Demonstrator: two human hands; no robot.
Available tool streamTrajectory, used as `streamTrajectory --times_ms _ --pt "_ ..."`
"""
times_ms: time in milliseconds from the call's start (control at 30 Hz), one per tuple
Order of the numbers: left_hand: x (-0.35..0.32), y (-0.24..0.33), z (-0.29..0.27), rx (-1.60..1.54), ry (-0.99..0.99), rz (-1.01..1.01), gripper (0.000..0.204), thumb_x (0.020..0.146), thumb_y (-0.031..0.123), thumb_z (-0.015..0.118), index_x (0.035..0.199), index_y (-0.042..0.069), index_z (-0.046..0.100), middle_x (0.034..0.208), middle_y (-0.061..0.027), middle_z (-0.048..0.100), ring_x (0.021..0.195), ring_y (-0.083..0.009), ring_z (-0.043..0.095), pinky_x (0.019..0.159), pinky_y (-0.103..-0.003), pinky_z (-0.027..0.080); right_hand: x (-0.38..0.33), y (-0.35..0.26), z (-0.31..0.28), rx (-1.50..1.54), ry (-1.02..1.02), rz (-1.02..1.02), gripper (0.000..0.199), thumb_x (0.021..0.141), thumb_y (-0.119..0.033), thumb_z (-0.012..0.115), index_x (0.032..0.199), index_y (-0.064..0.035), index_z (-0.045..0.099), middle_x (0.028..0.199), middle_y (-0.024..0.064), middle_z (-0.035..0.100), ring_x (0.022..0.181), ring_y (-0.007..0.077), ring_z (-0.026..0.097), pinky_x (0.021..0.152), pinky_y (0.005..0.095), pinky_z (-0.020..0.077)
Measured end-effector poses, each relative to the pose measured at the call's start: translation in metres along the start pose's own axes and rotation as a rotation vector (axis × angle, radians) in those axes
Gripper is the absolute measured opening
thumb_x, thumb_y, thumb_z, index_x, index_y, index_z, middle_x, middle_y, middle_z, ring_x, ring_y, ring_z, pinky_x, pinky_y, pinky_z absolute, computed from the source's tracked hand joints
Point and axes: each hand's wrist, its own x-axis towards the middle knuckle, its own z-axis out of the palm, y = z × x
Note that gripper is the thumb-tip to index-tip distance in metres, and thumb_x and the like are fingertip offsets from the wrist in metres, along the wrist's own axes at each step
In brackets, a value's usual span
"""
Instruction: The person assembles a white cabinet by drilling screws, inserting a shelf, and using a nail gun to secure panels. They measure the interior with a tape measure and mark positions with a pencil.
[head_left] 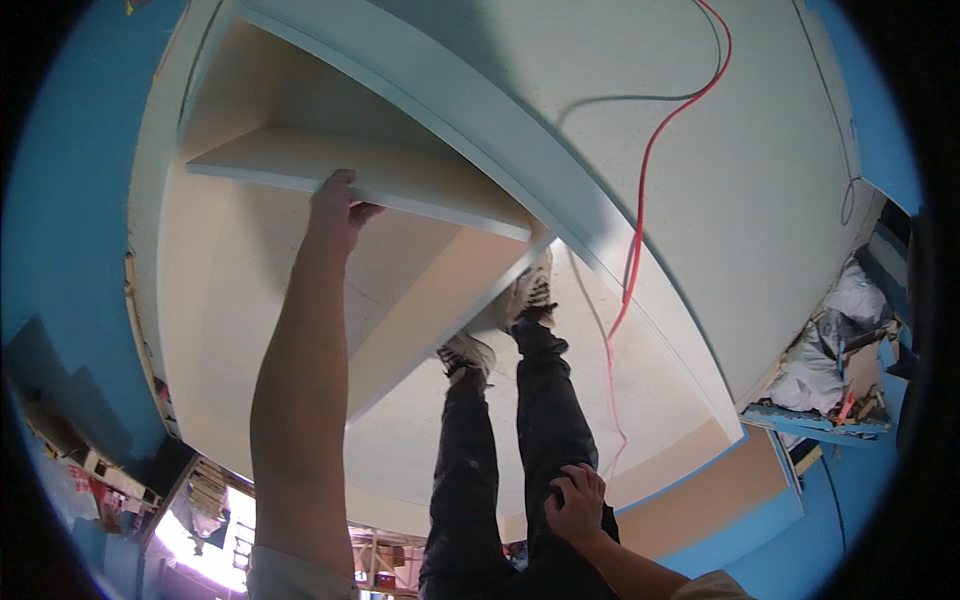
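Observation:
My left hand (343, 205) reaches up and grips the front edge of a pale shelf board (440, 212), its fingers curled round the edge. The board sits across the upper part of a white cabinet (205, 330) with open compartments. A slanting upright panel (420, 335) stands below and to the right of it. My right hand (575, 503) rests on my right knee, fingers loosely bent and a little apart, holding nothing. Both legs in dark trousers (465, 450) stretch forward. My shoes (527, 285) stand on the pale surface, next to the slanting panel.
A red cord (643, 190) runs down over the large pale panel (780, 200) at right and across the cabinet's edge (560, 160). Crumpled plastic bags and scraps (825, 350) lie at the far right. A blue wall (70, 230) stands at left.

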Motion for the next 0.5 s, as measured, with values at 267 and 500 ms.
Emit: streamTrajectory --times_ms 267,500 --pt "0.031 0.022 0.015 0.161 -0.027 0.051 0.035 0.091 0.027 0.059 0.114 0.002 0.054 0.103 -0.0153 0.059 0.087 -0.0238 0.062 0.068 -0.035 0.058 0.038 0.018 0.017 0.314 0.003 0.073 0.038 0.068 -0.013 0.07 0.105 -0.0043 0.062 0.115 0.0146 0.056 0.112 0.0357 0.051 0.099 0.0483 0.0371" --pt "0.026 0.021 0.021 0.251 0.009 0.081 0.035 0.09 0.031 0.06 0.113 0.005 0.057 0.098 -0.0105 0.06 0.082 -0.0201 0.061 0.076 -0.035 0.057 0.251 -0.029 0.06 1.976 -0.088 0.365 0.074 0.088 -0.012 0.059 0.149 -0.0115 0.018 0.112 0.0145 0.059 0.094 0.0232 0.063 0.09 0.0381 0.0495"
